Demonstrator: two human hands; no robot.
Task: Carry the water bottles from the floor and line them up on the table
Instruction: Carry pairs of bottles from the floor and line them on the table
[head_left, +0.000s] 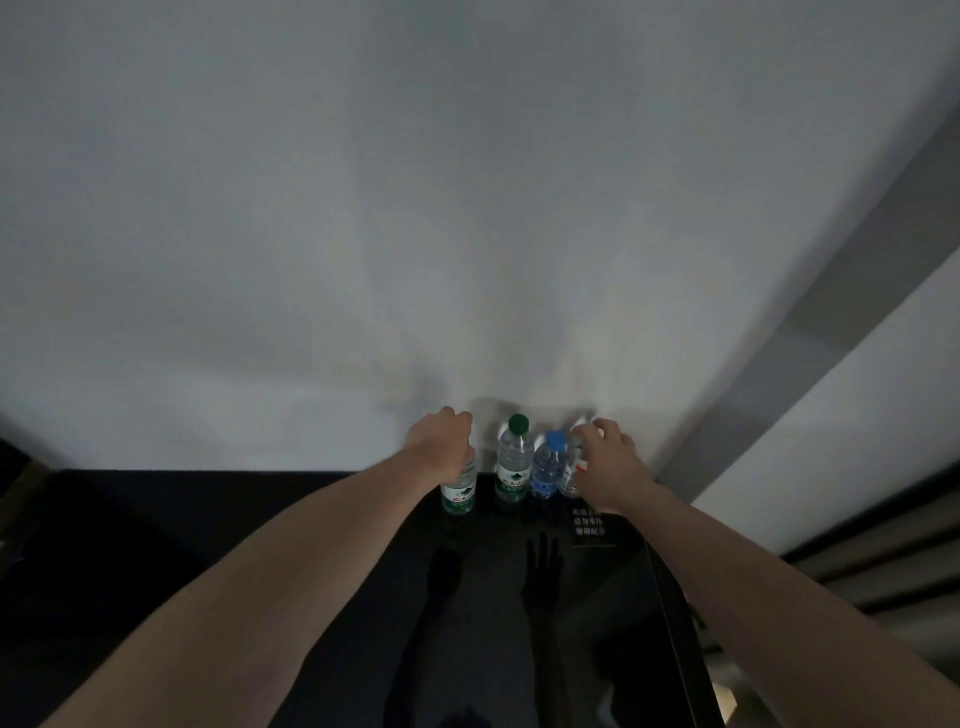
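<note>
Two hands are reaching over the dark glossy desk (483, 623). The left hand (441, 441) is curling around the top of a green-labelled bottle (459, 491); the right hand (605, 465) is wrapping a clear bottle with a red-marked label (571, 475). Between them a green-capped bottle (514, 462) and a blue-capped bottle (546, 470) are standing upright, all four lining up along the desk's far edge by the white wall (467, 208).

A dim indoor room, kind unclear. A plain white wall (467, 208) fills twelve o'clock. A glossy black table (597, 649) sits at six.
</note>
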